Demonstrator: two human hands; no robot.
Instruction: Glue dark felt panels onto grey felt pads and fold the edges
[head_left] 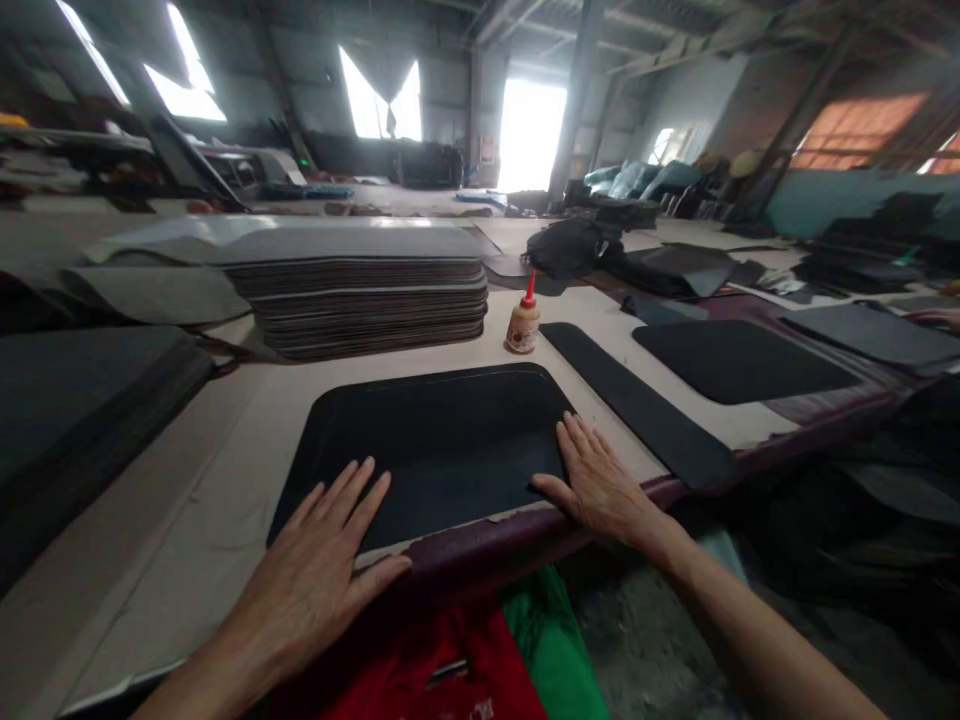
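From where I stand, taking the worker's straight-ahead as twelve, the dark panel (450, 430) lies flat on the pale-covered table (217, 480), directly at twelve and close to the near edge. The left hand (307, 570) rests on its seven o'clock part, fingers straight and moderately spread, thumb held wide beyond the near edge; nothing is pinched. The right hand (596, 480) sits at its four o'clock end, fingers extended and nearly together, thumb splayed toward the near corner, also gripping nothing. Hands set at both ends like that would, I judge, keep the piece flat and square to the body, with little chance of it sliding.

A long dark strip (637, 400) runs along the panel's three o'clock side, apart from it, and a second dark panel (742, 360) lies farther out at two. The tall stack of sheets (360, 300) is at eleven, probably set back to leave working room, yet near enough to reach.

The one container close by is a small bottle (523, 325), upright at one o'clock just past the panel, its red pointed nozzle (531, 290) upward. It looks yellowish behind the label, perhaps glue; how full it is, I can't tell.
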